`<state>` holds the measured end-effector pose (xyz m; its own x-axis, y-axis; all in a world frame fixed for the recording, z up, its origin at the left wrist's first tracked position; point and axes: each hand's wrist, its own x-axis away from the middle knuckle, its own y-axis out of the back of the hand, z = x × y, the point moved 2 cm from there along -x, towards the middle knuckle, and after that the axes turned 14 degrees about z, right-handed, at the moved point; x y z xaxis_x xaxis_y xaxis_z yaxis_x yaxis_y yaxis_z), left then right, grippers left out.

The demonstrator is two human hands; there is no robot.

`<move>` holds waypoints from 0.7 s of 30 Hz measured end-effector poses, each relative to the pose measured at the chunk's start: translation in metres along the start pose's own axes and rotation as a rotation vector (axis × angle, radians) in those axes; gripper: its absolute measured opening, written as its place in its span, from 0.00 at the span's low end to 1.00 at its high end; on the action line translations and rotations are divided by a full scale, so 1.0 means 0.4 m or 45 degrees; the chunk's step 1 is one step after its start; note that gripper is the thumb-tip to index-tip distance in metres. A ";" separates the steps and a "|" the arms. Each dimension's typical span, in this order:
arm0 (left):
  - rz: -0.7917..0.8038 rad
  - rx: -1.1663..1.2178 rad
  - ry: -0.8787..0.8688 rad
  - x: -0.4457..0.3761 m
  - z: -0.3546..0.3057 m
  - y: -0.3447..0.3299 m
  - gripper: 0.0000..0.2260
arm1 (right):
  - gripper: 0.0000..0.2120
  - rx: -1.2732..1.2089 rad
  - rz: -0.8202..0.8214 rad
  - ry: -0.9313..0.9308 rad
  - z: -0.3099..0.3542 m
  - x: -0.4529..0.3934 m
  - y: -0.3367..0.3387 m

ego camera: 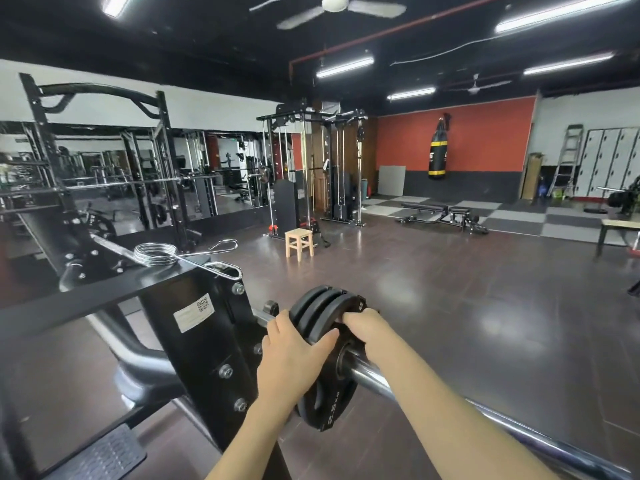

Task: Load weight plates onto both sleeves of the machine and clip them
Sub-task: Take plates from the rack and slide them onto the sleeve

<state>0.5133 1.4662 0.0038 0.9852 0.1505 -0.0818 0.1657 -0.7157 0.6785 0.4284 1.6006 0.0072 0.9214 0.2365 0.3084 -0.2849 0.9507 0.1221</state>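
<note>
1. Sliding the weight plates (329,344) inward along the chrome sleeve (433,382), the left hand (294,355) presses with straight fingers while the right hand (363,327) curls over the rim.
2. The person should seat them flush against the collar.
3. The spring clip (156,253) lies on the frame (194,306), ready next.

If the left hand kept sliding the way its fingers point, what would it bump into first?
The left hand already rests on the nearest weight plate, fingers aimed up and right. Going on, it would probably meet the right hand gripping that plate's top edge, though depth is hard to judge.
</note>
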 end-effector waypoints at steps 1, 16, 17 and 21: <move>-0.017 0.003 -0.001 0.001 0.000 -0.001 0.39 | 0.04 0.010 -0.018 -0.006 -0.003 -0.001 0.002; -0.065 -0.095 -0.061 0.007 0.008 -0.006 0.35 | 0.08 -0.055 -0.087 0.059 -0.014 -0.008 -0.013; -0.076 -0.095 -0.066 0.008 0.009 -0.007 0.34 | 0.08 -0.052 -0.084 0.063 -0.015 -0.009 -0.013; -0.060 -0.098 -0.051 -0.002 0.015 -0.012 0.35 | 0.07 -0.097 -0.078 0.091 -0.019 -0.012 -0.013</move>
<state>0.5120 1.4654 -0.0039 0.9777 0.1541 -0.1430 0.2094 -0.6537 0.7272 0.4275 1.5961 -0.0020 0.9538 0.1889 0.2338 -0.2093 0.9756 0.0658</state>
